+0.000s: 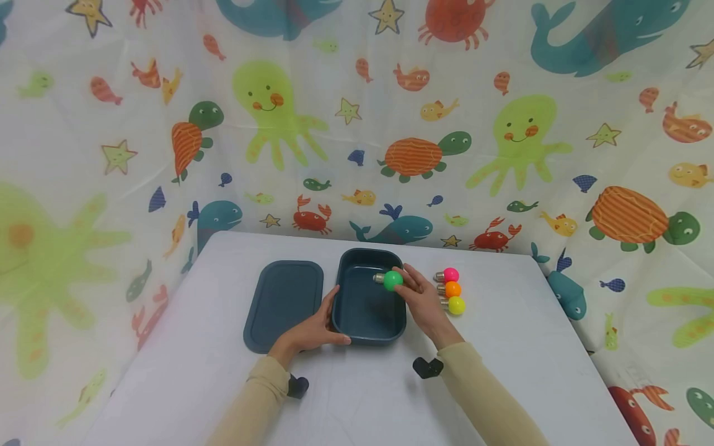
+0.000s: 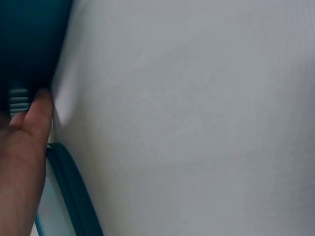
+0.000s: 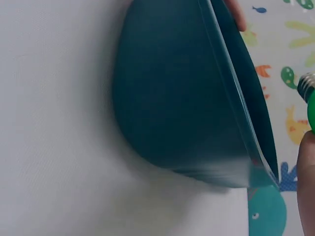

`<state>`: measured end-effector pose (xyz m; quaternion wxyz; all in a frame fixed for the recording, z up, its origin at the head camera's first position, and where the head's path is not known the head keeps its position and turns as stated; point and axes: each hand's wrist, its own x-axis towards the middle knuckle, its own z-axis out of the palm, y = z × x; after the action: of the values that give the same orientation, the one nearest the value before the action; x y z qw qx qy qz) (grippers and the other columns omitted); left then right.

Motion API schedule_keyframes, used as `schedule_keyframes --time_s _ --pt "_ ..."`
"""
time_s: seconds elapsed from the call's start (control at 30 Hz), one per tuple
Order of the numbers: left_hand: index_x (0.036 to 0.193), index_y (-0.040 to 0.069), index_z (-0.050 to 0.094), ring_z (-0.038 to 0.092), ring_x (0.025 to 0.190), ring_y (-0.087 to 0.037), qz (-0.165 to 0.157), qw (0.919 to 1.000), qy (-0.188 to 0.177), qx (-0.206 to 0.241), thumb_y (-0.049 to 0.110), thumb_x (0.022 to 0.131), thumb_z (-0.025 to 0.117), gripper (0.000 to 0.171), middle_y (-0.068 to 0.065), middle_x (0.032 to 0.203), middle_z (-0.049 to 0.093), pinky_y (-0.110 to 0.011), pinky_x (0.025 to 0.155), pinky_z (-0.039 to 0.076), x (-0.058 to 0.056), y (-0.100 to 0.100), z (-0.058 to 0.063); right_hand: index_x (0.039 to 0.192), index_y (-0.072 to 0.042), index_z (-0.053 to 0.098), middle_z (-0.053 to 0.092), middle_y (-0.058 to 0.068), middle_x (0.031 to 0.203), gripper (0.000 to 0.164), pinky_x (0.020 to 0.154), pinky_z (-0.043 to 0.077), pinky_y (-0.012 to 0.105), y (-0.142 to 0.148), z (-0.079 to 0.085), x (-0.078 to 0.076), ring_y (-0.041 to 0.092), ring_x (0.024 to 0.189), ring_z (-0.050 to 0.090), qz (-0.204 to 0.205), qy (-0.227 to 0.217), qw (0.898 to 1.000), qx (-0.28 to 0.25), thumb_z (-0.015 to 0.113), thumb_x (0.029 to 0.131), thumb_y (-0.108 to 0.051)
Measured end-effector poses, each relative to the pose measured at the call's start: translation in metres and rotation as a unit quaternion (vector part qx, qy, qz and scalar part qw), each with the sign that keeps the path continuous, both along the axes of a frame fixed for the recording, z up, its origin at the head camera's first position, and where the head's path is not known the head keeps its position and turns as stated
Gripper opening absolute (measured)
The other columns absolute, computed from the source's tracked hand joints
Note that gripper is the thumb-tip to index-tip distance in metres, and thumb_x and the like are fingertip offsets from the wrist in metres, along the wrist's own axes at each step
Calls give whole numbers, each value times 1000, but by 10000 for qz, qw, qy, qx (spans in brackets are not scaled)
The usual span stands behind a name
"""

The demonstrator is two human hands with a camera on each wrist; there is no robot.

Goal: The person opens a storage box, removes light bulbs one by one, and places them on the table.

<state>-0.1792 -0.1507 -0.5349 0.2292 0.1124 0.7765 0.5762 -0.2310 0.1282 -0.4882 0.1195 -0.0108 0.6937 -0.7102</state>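
Note:
A dark teal rectangular box sits open on the table. My left hand rests against its left side, fingers along the wall and thumb stretched to the near corner. In the left wrist view, the thumb lies straight against the box. Over the box's right part, my right hand pinches a green light bulb by its round end, the metal screw base pointing left. The right wrist view shows the bulb only partly, beyond the box's rim.
A matching flat lid lies left of the box. Right of my right hand, a pink bulb, an orange bulb and a yellow bulb lie in a column. A patterned curtain hangs behind the white table.

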Motion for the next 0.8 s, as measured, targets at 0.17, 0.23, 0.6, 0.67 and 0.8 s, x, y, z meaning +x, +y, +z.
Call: schedule_keyframes --time_s 0.17,0.23,0.6,0.67,0.8 --pt "154 38 -9 9 149 -29 18 10000 -17 7 27 77 85 122 -7 164 -9 -49 117 19 0 1 -1 152 -25 35 52 -9 143 65 108 36 29 11 -1 3 11 135 42 -54 -26 9990 -434 66 95 -22" --pt "154 38 -8 10 149 -30 32 10000 3 -5 28 77 85 121 -8 164 -8 -50 116 20 -1 1 -1 152 -24 34 51 -7 145 66 107 36 27 15 -1 4 12 137 41 -51 -15 9985 -554 66 95 -23" --pt "154 40 -8 11 149 -32 33 10000 -47 75 29 76 86 122 -8 164 -8 -51 116 20 -2 1 -5 155 -14 25 42 1 152 67 108 34 28 44 -3 14 16 141 36 -96 157 9947 -1016 60 98 -20" --pt "154 40 -7 10 149 -31 62 9999 -58 70 29 76 86 122 -8 164 -8 -51 116 20 -2 1 -6 156 -12 24 40 3 153 67 107 36 26 49 -3 15 16 141 35 -124 187 9937 -1097 59 99 -19" --pt "154 41 -7 9 149 -31 105 9999 -75 61 29 76 86 122 -6 164 -8 -51 116 20 -1 1 -6 156 -10 22 38 5 155 69 105 38 23 59 -4 19 17 142 34 -173 260 9931 -1127 59 99 -19"
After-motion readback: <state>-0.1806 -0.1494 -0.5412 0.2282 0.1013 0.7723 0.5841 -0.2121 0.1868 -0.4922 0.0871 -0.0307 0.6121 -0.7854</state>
